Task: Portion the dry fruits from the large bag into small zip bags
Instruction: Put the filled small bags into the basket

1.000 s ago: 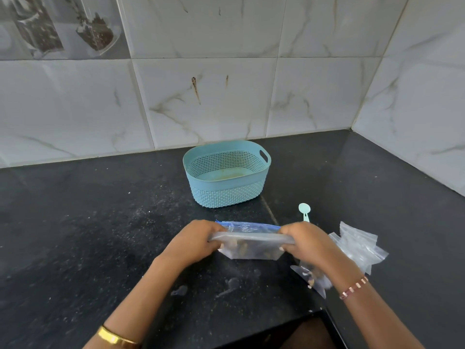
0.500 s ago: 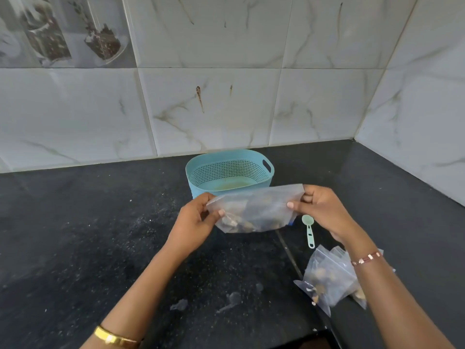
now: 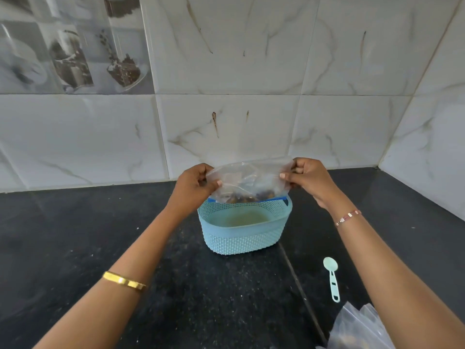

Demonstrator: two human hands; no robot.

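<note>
The black speckled stone desk [image 3: 75, 248] carries, near the tiled wall, a light blue perforated plastic basket [image 3: 244, 235] that stands empty with its mouth up, probably as the drop-off for finished portions. Above its far rim hangs a small clear plastic zip bag [image 3: 249, 182] with brown dry fruits sunk toward its blue strip, the left hand [image 3: 195, 187] and right hand [image 3: 308, 178] each in a closed pinching grip on an end, likely to keep it level for lowering in. A pale green plastic measuring spoon [image 3: 331, 277] lies idle right of the basket, just beyond a heap of clear plastic bags [image 3: 357, 328] at the frame's lower right corner, both within easy reach for the next portion.
</note>
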